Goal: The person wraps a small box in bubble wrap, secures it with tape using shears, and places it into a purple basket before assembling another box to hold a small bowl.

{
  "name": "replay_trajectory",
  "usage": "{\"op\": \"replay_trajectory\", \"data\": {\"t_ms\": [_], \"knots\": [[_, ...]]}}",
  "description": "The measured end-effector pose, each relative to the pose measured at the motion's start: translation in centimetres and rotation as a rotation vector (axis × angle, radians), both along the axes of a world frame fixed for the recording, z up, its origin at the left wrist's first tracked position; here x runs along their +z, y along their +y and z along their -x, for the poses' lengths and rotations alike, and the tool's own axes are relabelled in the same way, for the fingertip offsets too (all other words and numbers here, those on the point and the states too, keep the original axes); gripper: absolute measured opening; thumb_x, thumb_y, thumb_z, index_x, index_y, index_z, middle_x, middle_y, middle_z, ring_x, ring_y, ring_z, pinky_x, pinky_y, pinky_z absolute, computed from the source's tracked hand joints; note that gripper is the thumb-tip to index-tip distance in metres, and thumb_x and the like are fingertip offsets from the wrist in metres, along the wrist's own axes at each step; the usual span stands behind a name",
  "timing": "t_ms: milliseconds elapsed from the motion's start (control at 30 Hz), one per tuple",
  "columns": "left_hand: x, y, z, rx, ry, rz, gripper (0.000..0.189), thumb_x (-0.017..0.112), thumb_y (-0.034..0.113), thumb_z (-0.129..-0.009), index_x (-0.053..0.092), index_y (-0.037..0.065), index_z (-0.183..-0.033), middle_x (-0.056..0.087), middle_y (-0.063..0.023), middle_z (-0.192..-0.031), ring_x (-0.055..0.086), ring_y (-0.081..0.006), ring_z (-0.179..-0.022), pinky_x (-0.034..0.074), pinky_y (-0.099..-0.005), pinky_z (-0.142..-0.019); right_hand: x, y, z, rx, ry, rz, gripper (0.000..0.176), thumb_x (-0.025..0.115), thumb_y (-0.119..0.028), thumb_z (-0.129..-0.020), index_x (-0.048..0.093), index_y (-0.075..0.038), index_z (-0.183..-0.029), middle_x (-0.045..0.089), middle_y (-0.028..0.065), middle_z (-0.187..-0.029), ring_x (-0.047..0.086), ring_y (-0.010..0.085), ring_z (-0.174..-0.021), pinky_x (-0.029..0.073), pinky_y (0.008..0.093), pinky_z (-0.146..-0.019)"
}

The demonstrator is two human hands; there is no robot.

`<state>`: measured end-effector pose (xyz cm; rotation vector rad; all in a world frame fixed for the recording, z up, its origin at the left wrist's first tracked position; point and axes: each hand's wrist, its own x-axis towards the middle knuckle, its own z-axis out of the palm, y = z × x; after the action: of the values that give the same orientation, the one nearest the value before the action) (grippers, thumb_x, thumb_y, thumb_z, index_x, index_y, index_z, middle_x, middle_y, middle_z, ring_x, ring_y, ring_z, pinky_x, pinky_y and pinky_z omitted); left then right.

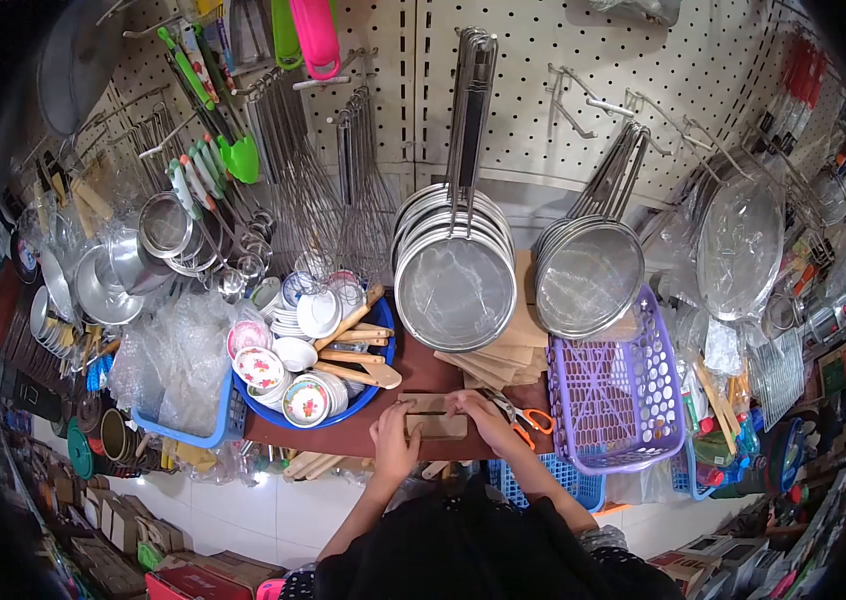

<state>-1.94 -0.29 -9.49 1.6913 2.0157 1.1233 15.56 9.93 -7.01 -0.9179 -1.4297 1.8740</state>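
A small brown piece of cardboard [440, 428] with a dark slot or gap across its upper part lies at the front edge of the reddish-brown counter [343, 437]. My left hand [395, 440] is closed on its left side, fingers curled over the edge. At the upper right, my right hand [481, 416] pinches it between thumb and fingers. Scissors with orange handles [535, 422] rest just right of my right hand. Behind the hands sits a loose pile of flat cardboard pieces [503, 360], partly under the hanging strainers.
To the left stands a blue basin [358, 405] of small dishes and wooden-handled tools. On the right is an empty purple basket [618, 460]. Large mesh strainers [455, 292] and more strainers [590, 275] hang low from the pegboard [563, 40]. Bubble wrap [183, 350] fills a blue basket.
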Motion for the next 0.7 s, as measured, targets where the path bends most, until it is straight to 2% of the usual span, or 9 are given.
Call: {"op": "replay_trajectory", "data": {"t_ms": [133,233,333,433,533,700], "knots": [[-0.3,-0.1,-0.1,0.005,0.159,0.043,0.041,0.064,0.015,-0.085,0.053,0.009,-0.124,0.059,-0.0103,-0.123,0.049,-0.0266,-0.125,0.028,-0.0479,-0.1,-0.3,0.2,0.8,0.002,-0.074,-0.048,0.032,0.046,-0.03,-0.102,0.059,-0.003,-0.115,0.064,0.0058,-0.094,0.055,0.014,-0.102,0.038,0.0298,-0.098],[-1.4,-0.3,-0.3,-0.018,0.304,0.02,0.037,0.062,0.017,-0.088,0.053,0.008,-0.123,0.059,-0.011,-0.124,0.049,-0.0249,-0.126,0.028,-0.0492,-0.1,-3.0,0.8,1.3,-0.049,-0.193,-0.145,0.03,0.048,-0.03,-0.102,0.059,-0.006,-0.115,0.066,0.005,-0.094,0.055,0.0142,-0.102,0.033,0.0317,-0.102],[-2.3,-0.6,-0.8,-0.042,0.376,0.005,0.043,0.063,0.018,-0.088,0.051,0.006,-0.128,0.057,-0.0127,-0.129,0.049,-0.0252,-0.128,0.028,-0.05,-0.1,-4.3,1.4,1.8,-0.085,-0.414,-0.249,0.032,0.048,-0.032,-0.101,0.059,-0.009,-0.119,0.068,0.002,-0.097,0.049,0.0149,-0.112,0.024,0.0341,-0.106],[-2.1,-1.5,-1.0,-0.064,0.379,0.018,0.053,0.064,0.019,-0.087,0.046,0.003,-0.134,0.053,-0.0133,-0.137,0.048,-0.0256,-0.13,0.028,-0.0507,-0.101,-4.0,1.7,2.0,-0.055,-0.467,-0.219,0.038,0.048,-0.037,-0.1,0.059,-0.01,-0.123,0.07,-0.0022,-0.098,0.037,0.0155,-0.124,0.016,0.0377,-0.108],[-2.2,-1.8,-0.7,-0.094,0.377,0.006,0.06,0.065,0.021,-0.087,0.042,0.001,-0.139,0.049,-0.0132,-0.141,0.046,-0.0254,-0.131,0.028,-0.051,-0.101,-3.9,1.9,2.6,-0.033,-0.557,-0.168,0.044,0.046,-0.043,-0.099,0.059,-0.011,-0.125,0.069,-0.004,-0.103,0.029,0.0178,-0.131,0.013,0.0435,-0.109],[-3.1,-1.7,-0.4,-0.093,0.381,-0.03,0.061,0.066,0.025,-0.085,0.044,0.0,-0.136,0.051,-0.0182,-0.137,0.047,-0.0252,-0.13,0.028,-0.0501,-0.101,-3.3,1.9,3.4,-0.042,-0.63,-0.223,0.046,0.045,-0.047,-0.098,0.062,-0.012,-0.123,0.064,-0.0006,-0.117,0.028,0.023,-0.132,0.007,0.0538,-0.109]]}}
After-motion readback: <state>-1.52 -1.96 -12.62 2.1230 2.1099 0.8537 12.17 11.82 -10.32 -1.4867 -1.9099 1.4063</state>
